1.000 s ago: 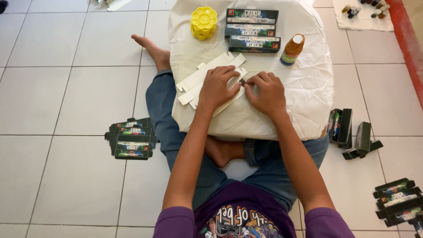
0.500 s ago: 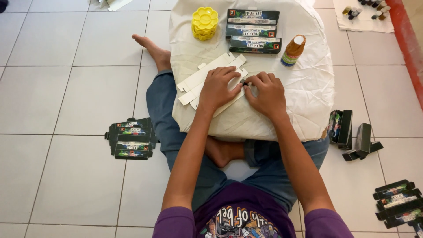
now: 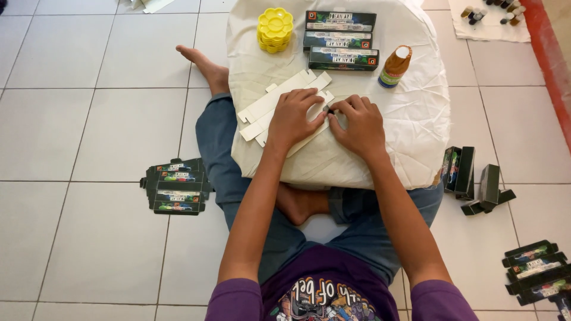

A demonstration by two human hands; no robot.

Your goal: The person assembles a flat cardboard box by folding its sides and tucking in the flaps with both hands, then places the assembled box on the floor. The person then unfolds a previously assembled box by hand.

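Nearest us, our left hand (image 3: 295,116) and right hand (image 3: 358,123) lie side by side on the white cloth-covered table (image 3: 416,125), fingers pressing flat white unfolded cardboard box blanks (image 3: 270,107), which fan out toward ten o'clock. At one o'clock stands a brown bottle with a white cap (image 3: 395,66). Farther, at twelve, lie three dark printed cartons (image 3: 341,39), a yellow flower-shaped palette stack (image 3: 275,28) just beside them at eleven.

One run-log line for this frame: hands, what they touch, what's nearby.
left hand: pressing flat white carton | right hand: on same carton's edge | nearby: yellow palette stack, three dark boxes, brown bottle | surface: white cloth
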